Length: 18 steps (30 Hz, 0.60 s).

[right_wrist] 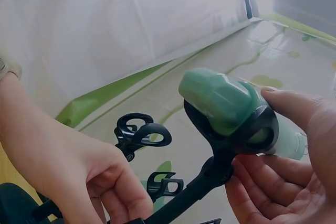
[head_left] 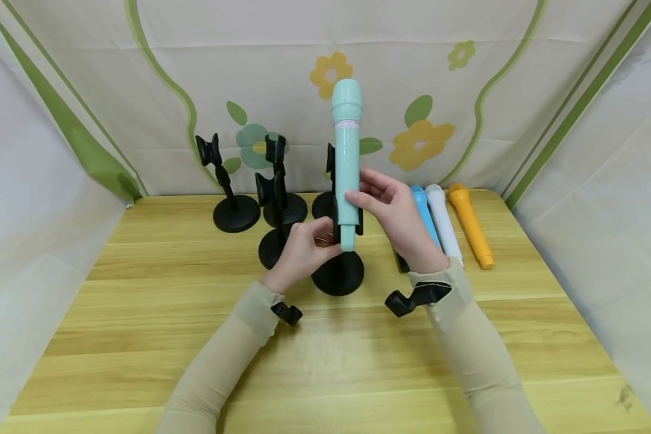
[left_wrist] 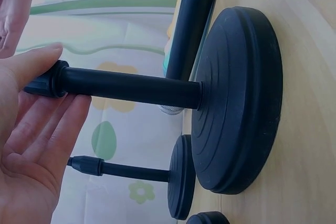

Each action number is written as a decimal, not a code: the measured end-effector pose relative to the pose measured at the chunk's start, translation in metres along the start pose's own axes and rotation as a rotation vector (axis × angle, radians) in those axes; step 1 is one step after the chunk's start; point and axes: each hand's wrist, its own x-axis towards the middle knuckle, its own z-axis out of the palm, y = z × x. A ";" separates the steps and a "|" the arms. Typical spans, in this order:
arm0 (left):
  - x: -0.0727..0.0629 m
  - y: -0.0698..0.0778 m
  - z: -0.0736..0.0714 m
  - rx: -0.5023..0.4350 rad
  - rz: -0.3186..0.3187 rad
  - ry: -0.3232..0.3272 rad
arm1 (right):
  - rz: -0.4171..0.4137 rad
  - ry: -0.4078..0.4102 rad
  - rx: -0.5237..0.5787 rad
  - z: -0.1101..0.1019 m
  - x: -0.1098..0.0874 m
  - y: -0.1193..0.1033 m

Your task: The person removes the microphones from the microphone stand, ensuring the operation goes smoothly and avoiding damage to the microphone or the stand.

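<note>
A mint-green microphone (head_left: 347, 157) points head-up, its lower part seated in the clip (right_wrist: 210, 129) of a black microphone stand (head_left: 338, 276). My right hand (head_left: 393, 211) holds the microphone, thumb on its near side and fingers curled behind it and the clip. Lower down, my left hand (head_left: 304, 247) grips the stand around the collar (left_wrist: 60, 78) of its post, with the thumb on one side and fingers on the other. The stand's round base (left_wrist: 236, 103) is on the wooden table. In the right wrist view the microphone's faceted tail end juts from the clip.
Several other black stands with bare clips, such as the leftmost stand (head_left: 235, 214), are behind and to the left. At right lie a blue microphone (head_left: 425, 214), a white microphone (head_left: 443, 220) and an orange microphone (head_left: 471, 226). A black cylindrical handle (left_wrist: 191, 30) lies beside them.
</note>
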 end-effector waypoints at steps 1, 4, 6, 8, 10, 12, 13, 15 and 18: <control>0.000 0.000 0.000 -0.001 -0.001 0.001 | -0.001 -0.002 -0.001 0.000 -0.001 0.000; -0.001 -0.001 0.000 -0.003 -0.006 0.003 | -0.002 -0.004 -0.002 0.001 -0.003 -0.001; -0.001 -0.002 0.000 -0.003 -0.008 0.005 | -0.003 -0.003 -0.005 0.001 -0.004 -0.001; -0.002 -0.001 0.000 -0.002 -0.010 0.007 | -0.003 -0.001 -0.006 0.002 -0.005 -0.002; -0.002 -0.001 0.001 -0.001 -0.010 0.008 | -0.003 0.002 -0.010 0.002 -0.005 -0.002; -0.002 -0.001 0.001 -0.002 -0.010 0.011 | -0.005 0.005 -0.013 0.002 -0.006 -0.002; -0.002 -0.001 0.001 -0.004 -0.011 0.012 | -0.008 0.007 -0.014 0.003 -0.006 -0.002; -0.002 -0.001 0.001 -0.014 -0.014 0.011 | -0.016 0.010 -0.015 0.003 -0.005 -0.002; -0.002 0.000 0.000 -0.030 -0.021 0.009 | -0.036 0.015 0.000 0.003 -0.005 -0.001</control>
